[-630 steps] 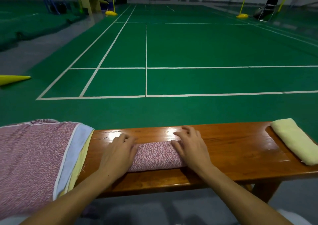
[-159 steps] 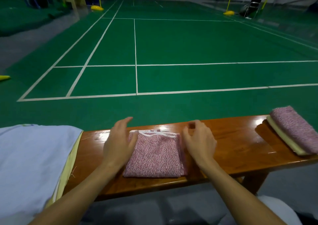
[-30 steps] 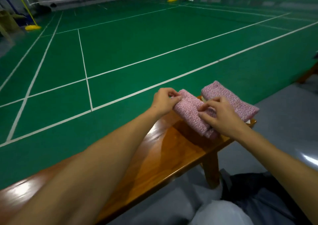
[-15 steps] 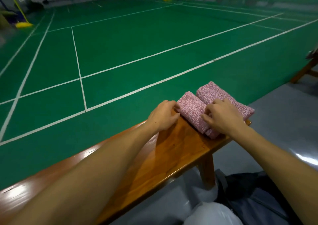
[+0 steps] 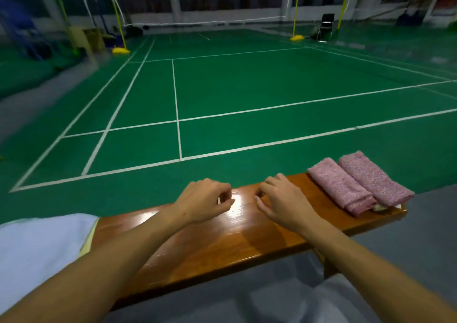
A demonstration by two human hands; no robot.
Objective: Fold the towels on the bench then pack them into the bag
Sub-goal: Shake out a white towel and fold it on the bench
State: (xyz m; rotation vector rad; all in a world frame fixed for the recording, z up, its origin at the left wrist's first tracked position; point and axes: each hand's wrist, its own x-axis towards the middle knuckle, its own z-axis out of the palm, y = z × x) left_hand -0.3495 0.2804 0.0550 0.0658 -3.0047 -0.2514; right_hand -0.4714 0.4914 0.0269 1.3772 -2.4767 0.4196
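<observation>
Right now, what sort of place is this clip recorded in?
Most likely an indoor badminton hall. A green court floor marked with white lines fills the view, a net hangs between yellow posts, and the person works at a courtside wooden bench.

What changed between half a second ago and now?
Both hands let go of the nearer folded pink towel and drew back left: left hand and right hand now hang empty over the glossy wooden bench. Unchanged: both pink towels lie side by side at the bench's right end.
</observation>
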